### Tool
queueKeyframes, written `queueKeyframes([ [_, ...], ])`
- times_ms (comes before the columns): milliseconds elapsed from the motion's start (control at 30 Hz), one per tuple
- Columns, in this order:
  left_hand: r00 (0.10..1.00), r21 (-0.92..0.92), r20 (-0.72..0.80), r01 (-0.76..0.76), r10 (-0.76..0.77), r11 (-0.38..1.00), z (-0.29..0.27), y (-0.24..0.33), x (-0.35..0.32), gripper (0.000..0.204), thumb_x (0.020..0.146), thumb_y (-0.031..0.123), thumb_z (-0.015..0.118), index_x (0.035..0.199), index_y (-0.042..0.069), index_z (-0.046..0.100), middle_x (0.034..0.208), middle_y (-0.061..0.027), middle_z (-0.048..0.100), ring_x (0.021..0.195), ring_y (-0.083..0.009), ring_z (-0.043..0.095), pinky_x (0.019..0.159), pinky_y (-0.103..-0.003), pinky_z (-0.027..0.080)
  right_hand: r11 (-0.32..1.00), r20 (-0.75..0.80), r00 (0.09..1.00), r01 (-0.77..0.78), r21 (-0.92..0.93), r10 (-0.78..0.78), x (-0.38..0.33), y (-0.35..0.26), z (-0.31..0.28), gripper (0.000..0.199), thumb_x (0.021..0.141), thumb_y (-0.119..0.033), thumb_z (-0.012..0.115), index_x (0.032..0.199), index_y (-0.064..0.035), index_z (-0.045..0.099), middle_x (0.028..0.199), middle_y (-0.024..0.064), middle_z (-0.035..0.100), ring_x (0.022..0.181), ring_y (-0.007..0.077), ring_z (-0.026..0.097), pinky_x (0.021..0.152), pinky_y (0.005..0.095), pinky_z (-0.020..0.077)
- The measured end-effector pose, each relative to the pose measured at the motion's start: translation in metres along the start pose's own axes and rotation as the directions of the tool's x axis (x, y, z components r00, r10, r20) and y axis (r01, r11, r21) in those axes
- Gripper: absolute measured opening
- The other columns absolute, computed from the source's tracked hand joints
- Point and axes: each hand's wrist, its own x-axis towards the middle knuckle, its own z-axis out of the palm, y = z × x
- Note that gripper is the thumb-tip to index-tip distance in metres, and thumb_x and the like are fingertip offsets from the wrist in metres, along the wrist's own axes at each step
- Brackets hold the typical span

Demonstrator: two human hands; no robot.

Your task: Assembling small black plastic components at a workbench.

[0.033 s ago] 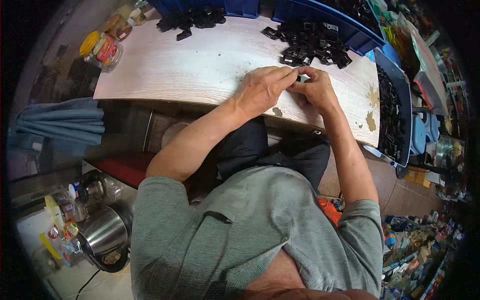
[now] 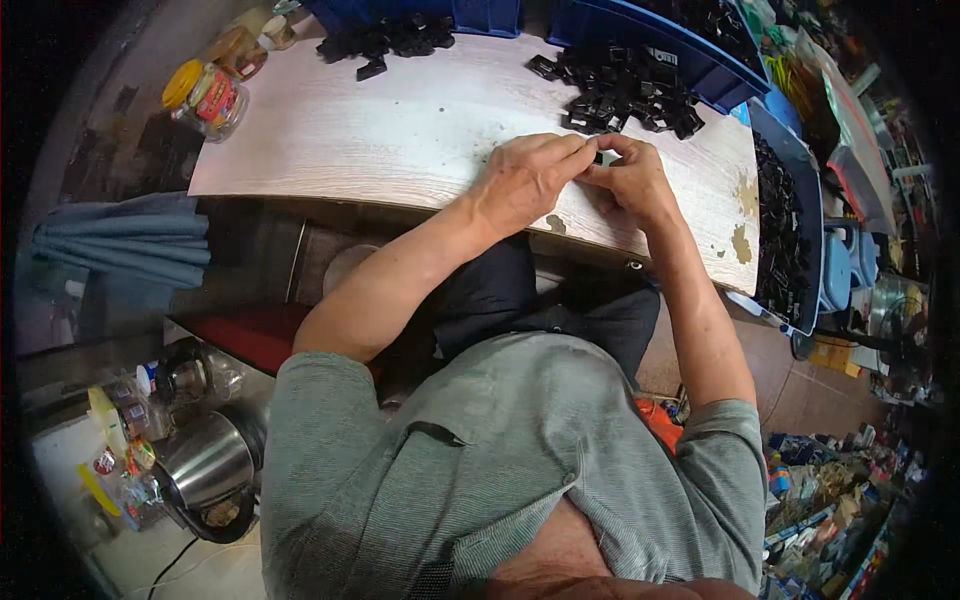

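Over a pale wood-grain surface (image 2: 400,130) the person sits bent forward in a grey shirt (image 2: 520,460), both forearms reaching up to meet near the far right part of the board. Along the back and right edges stand blue bins (image 2: 690,50) full of small black parts, and a loose pile of black parts (image 2: 625,95) lies on the board just beyond the hands; a smaller heap (image 2: 385,40) sits further left. At the left corner stands a jar with a yellow lid (image 2: 205,95). The left hand (image 2: 525,180) and right hand (image 2: 630,180) are pressed together, fingers pinched narrow around one small black piece (image 2: 598,157), which shows only as a dark sliver between the fingertips.

As a judgement, the likeliest slip is the piece springing out of the pinch if the fingers press unevenly; it could drop off the near edge into the lap or to the floor. A sleeve or wrist could also sweep the nearby pile.

The board is worn, with brown chipped patches (image 2: 740,240) toward its right end. Round about, the room is crowded: a folded blue-grey cloth (image 2: 130,245) to the left, a steel kettle (image 2: 210,465) and bottles at lower left, a tiled floor and clutter at the right.
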Motion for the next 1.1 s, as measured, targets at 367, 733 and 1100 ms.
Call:
queueKeyframes([
  [367, 0.999, -0.036, 0.037, 0.039, -0.037, 0.999, 0.003, -0.004, -0.004, 0.024, 0.089, 0.000, 0.060, 0.111, 0.003, 0.070, 0.106, -0.0131, 0.073, 0.100, -0.0296, 0.071, 0.085, -0.040, 0.060, 0.998, -0.026, 1.000, 0.010, -0.063, -0.011, -0.013, -0.011, 0.000, 0.022, 0.079, -0.009, 0.083, 0.097, -0.0045, 0.072, 0.071, 0.0038, 0.066, 0.054, 0.0091, 0.058, 0.046, 0.0267, 0.0441],
  [733, 0.887, 0.543, -0.333, 0.459, -0.321, 0.703, -0.090, -0.206, -0.055, 0.024, 0.090, 0.012, 0.055, 0.108, 0.006, 0.071, 0.105, -0.0157, 0.071, 0.097, -0.0378, 0.066, 0.085, -0.048, 0.054, 0.961, -0.306, 0.945, -0.027, 0.276, 0.114, -0.024, 0.025, -0.077, 0.031, 0.080, -0.018, 0.082, 0.102, -0.0042, 0.065, 0.056, -0.0018, 0.045, 0.043, 0.0112, 0.044, 0.045, 0.0306, 0.0520],
  [1100, 0.923, 0.238, -0.209, 0.368, -0.323, 0.899, -0.079, -0.158, -0.036, 0.024, 0.095, 0.020, 0.057, 0.091, 0.005, 0.076, 0.093, -0.0176, 0.072, 0.089, -0.0393, 0.066, 0.080, -0.047, 0.053, 0.930, -0.641, 0.752, 0.109, 0.350, 0.154, -0.031, 0.043, -0.142, 0.041, 0.083, -0.018, 0.081, 0.119, -0.0028, 0.068, 0.080, 0.0124, 0.066, 0.055, 0.0219, 0.064, 0.050, 0.0364, 0.0583],
])
